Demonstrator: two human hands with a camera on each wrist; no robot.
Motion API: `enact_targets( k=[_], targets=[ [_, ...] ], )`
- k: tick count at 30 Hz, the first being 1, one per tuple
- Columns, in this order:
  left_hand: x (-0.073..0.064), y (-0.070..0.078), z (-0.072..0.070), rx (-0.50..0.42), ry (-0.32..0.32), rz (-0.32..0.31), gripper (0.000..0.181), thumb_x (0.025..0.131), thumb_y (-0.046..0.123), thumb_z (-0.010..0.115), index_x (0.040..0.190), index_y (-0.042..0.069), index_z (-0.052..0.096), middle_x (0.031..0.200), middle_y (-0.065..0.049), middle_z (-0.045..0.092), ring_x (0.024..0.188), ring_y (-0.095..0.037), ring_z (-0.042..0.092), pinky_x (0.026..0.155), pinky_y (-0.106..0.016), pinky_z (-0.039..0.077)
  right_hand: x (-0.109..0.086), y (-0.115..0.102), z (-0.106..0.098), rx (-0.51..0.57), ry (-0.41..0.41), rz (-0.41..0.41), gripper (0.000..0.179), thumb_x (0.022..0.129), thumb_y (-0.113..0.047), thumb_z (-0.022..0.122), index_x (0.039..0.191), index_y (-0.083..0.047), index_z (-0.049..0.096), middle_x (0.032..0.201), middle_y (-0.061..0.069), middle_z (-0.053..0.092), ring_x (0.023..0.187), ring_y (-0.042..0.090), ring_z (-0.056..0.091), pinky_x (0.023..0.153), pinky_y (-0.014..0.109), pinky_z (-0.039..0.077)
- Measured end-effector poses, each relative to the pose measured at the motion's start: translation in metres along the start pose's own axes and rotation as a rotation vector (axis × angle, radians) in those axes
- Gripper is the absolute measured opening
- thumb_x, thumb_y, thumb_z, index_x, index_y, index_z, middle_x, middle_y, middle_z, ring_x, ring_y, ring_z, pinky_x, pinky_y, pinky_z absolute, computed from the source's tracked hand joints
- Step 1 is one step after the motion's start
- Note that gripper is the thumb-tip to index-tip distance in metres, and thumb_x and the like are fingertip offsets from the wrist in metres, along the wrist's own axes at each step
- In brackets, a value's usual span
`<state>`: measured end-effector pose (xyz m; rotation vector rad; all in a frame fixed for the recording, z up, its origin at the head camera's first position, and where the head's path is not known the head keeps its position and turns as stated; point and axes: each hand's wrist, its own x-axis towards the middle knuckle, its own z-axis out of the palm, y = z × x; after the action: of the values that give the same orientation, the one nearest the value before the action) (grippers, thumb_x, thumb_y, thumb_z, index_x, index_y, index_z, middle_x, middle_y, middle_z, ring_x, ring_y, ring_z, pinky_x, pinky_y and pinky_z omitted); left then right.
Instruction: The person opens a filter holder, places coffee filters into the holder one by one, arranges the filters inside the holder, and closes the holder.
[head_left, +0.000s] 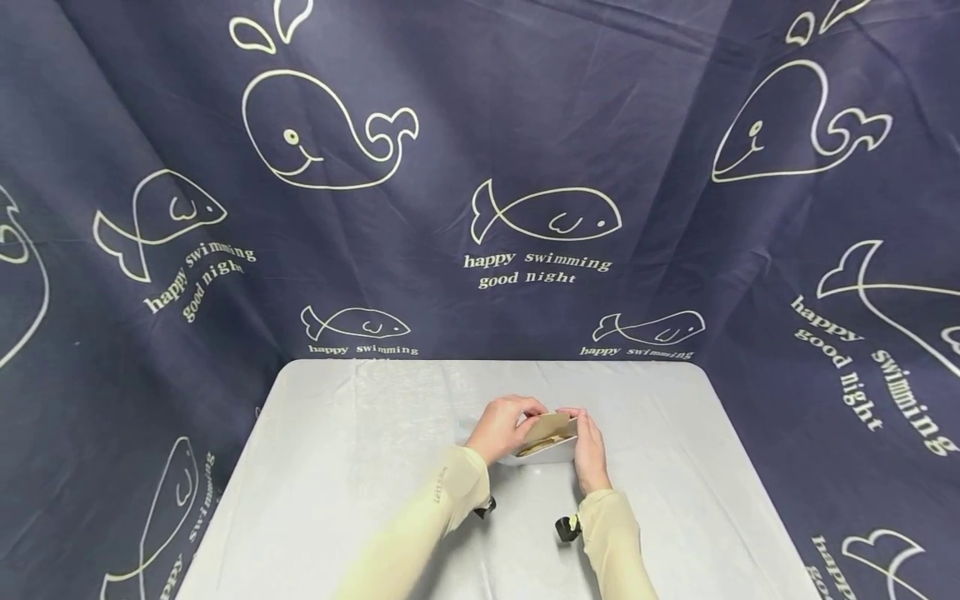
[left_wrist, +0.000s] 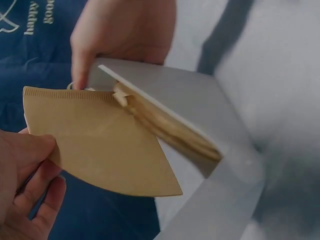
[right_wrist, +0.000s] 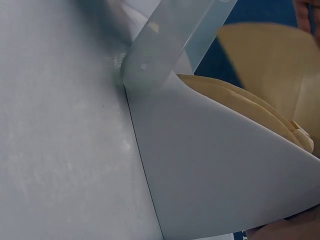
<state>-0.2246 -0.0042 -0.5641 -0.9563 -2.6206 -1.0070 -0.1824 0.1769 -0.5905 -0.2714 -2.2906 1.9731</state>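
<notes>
My left hand (head_left: 501,427) pinches a brown paper coffee filter (left_wrist: 100,145) between thumb and fingers, near one side edge. The filter is a flat fan shape with a crimped seam, and it stands beside the mouth of a white filter holder (right_wrist: 220,165). Inside the holder sits a stack of brown filters (right_wrist: 240,102), partly hidden by its front wall. On the far side my right hand (head_left: 591,454) grips the holder at its edge, with a finger over the rim in the left wrist view. A translucent plastic piece (right_wrist: 160,50) adjoins the holder.
A white-covered table (head_left: 360,475) lies under both hands. Dark blue curtains (head_left: 450,125) printed with whales and fish surround it at the back and sides. Small black wrist devices (head_left: 567,527) hang below the cream sleeves.
</notes>
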Motion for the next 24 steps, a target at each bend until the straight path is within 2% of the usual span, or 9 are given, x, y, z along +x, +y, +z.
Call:
enact_targets(
  k=[6, 10, 14, 18, 24],
  targets=[
    [-0.004, 0.001, 0.02, 0.08, 0.003, -0.008, 0.016, 0.095, 0.012, 0.074, 0.108, 0.021, 0.078, 0.103, 0.007, 0.079, 0.093, -0.009, 0.073, 0.087, -0.025, 0.055, 0.016, 0.033, 0.0, 0.06, 0.006, 0.007, 0.056, 0.115, -0.027, 0.021, 0.127, 0.008, 0.064, 0.133, 0.029, 0.062, 0.116, 0.004, 0.053, 0.115, 0.031, 0.027],
    [-0.006, 0.002, 0.03, 0.092, 0.007, -0.024, 0.018, 0.095, 0.012, 0.074, 0.109, 0.022, 0.077, 0.104, 0.007, 0.079, 0.091, -0.01, 0.073, 0.085, -0.026, 0.056, 0.019, 0.041, 0.001, 0.082, 0.018, -0.017, 0.059, 0.115, -0.029, 0.02, 0.127, 0.007, 0.064, 0.131, 0.028, 0.064, 0.116, 0.005, 0.055, 0.112, 0.025, 0.029],
    [-0.009, 0.002, 0.037, 0.097, 0.005, -0.049, 0.019, 0.095, 0.012, 0.074, 0.111, 0.022, 0.077, 0.103, 0.007, 0.079, 0.088, -0.01, 0.071, 0.082, -0.026, 0.055, 0.018, 0.036, 0.001, 0.116, 0.012, -0.011, 0.058, 0.115, -0.029, 0.021, 0.126, 0.009, 0.065, 0.122, 0.023, 0.069, 0.108, 0.004, 0.06, 0.104, 0.017, 0.035],
    [-0.011, 0.0, 0.045, 0.115, 0.012, -0.059, 0.018, 0.094, 0.011, 0.074, 0.11, 0.021, 0.076, 0.1, 0.008, 0.078, 0.087, -0.009, 0.069, 0.081, -0.023, 0.054, 0.011, 0.02, -0.001, 0.125, -0.009, -0.02, 0.054, 0.115, -0.023, 0.023, 0.124, 0.012, 0.063, 0.11, 0.016, 0.074, 0.101, 0.005, 0.063, 0.097, 0.015, 0.039],
    [-0.014, -0.001, 0.055, 0.144, 0.019, -0.051, 0.015, 0.095, 0.011, 0.073, 0.107, 0.02, 0.075, 0.098, 0.008, 0.078, 0.082, -0.008, 0.068, 0.076, -0.022, 0.053, 0.002, 0.003, -0.002, 0.116, -0.027, -0.046, 0.053, 0.115, -0.021, 0.023, 0.124, 0.015, 0.061, 0.115, 0.031, 0.07, 0.102, 0.009, 0.066, 0.098, 0.018, 0.042]
  ],
)
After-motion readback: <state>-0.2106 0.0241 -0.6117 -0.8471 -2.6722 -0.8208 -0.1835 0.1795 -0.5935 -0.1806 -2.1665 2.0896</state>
